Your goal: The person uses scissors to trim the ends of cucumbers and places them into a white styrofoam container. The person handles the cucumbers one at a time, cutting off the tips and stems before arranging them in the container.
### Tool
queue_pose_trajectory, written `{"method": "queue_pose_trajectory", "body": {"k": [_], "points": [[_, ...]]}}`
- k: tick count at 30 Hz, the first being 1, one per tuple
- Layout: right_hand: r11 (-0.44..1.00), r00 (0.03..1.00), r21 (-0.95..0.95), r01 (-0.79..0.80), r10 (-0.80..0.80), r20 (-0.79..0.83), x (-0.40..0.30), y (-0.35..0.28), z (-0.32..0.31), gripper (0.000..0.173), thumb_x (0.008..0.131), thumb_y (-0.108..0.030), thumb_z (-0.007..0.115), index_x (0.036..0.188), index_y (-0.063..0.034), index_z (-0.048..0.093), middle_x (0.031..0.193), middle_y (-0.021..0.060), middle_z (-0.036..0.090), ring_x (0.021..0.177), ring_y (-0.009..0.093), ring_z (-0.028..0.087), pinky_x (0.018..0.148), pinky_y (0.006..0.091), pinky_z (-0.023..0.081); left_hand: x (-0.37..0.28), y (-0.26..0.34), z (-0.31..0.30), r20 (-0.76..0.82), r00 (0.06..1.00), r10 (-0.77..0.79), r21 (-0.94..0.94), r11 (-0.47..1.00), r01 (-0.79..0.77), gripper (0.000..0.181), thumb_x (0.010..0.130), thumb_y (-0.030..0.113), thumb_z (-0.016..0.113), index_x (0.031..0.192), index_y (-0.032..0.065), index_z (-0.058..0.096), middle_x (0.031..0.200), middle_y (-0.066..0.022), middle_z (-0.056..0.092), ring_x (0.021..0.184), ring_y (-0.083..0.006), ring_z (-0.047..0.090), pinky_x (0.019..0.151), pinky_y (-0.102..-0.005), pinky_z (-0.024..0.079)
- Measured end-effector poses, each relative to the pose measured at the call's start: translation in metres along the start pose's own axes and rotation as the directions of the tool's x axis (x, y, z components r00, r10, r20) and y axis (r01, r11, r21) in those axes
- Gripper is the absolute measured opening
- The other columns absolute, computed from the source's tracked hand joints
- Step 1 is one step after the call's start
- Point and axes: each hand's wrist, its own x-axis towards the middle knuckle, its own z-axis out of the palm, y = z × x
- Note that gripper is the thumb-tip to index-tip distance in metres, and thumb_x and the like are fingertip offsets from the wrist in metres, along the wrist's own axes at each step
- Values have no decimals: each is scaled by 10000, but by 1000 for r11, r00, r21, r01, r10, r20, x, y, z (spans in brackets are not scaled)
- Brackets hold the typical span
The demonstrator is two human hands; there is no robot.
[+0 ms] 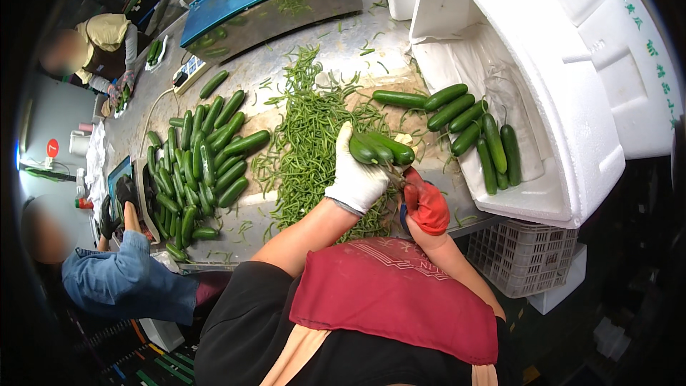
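My left hand [356,179], in a white glove, grips three green cucumbers [381,148] side by side above a heap of cut stem pieces [308,145]. Close below their near ends is my right hand [430,210] in a red rubber glove. It is closed around what looks like a pair of scissors [403,216], with a dark blue handle showing; the glove hides most of the tool. To the right, several loose cucumbers [453,112] lie at the mouth of a white foam box [557,193] tipped on its side, some of them on its plastic liner.
A big pile of cucumbers [198,163] covers the left of the metal table [254,246]. Beyond stands a blue-topped metal stand [273,10]. Co-workers' gloved hands [126,193] are at the left and far side. Under the table sits a plastic crate [520,257].
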Motion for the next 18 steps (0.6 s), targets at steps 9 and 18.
{"method": "queue_pose_trajectory", "body": {"k": [9, 18], "points": [[999, 997, 10, -37, 36, 63, -2, 2, 7, 127, 807, -50, 575, 933, -40, 591, 747, 158, 572, 678, 334, 541, 576, 350, 429, 2, 0, -7, 10, 999, -40, 28, 999, 40, 811, 771, 584, 499, 1302, 40, 218, 1268, -249, 334, 1176, -400, 362, 1006, -553, 275], [874, 946, 362, -323, 284, 158, -33, 27, -11, 349, 831, -49, 557, 1174, -26, 498, 762, -2, 559, 603, 38, 448, 564, 201, 393, -13, 161, -20, 224, 855, 468, -37, 880, -473, 717, 761, 522, 541, 1240, 27, 345, 1217, -214, 395, 1097, -366, 406, 937, -557, 340]]}}
